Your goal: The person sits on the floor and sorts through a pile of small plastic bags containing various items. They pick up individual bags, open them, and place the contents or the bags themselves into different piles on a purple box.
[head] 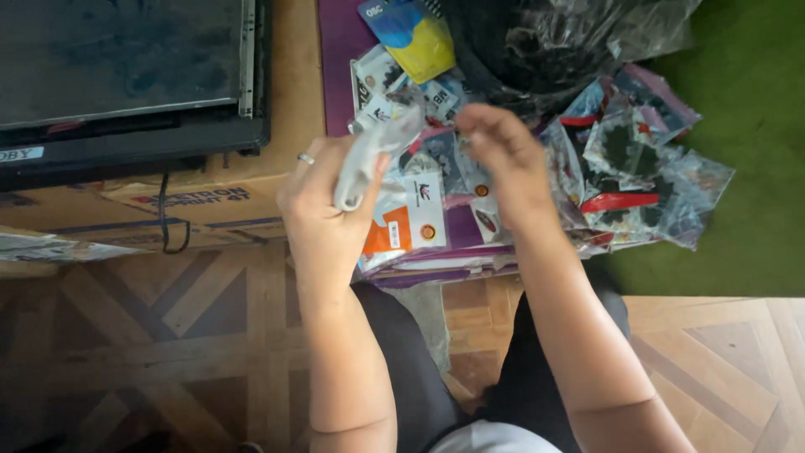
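My left hand (pixel 323 205), a ring on one finger, is closed around a crumpled clear plastic packet (pixel 373 151) held above my lap. My right hand (pixel 503 164) hovers just right of it, fingers bent and pinched near the packet's top edge; whether it touches the packet is unclear. Below both hands lies a heap of small clear bags with printed cards (pixel 419 222) on a purple mat (pixel 340 50).
More clear bags with dark and red contents (pixel 637 168) spread to the right onto green carpet (pixel 755 168). A black plastic bag (pixel 545 42) lies behind them. A dark flat device (pixel 126 75) rests on a cardboard box (pixel 201 205) at left. Wooden parquet floor (pixel 168 335) surrounds my knees.
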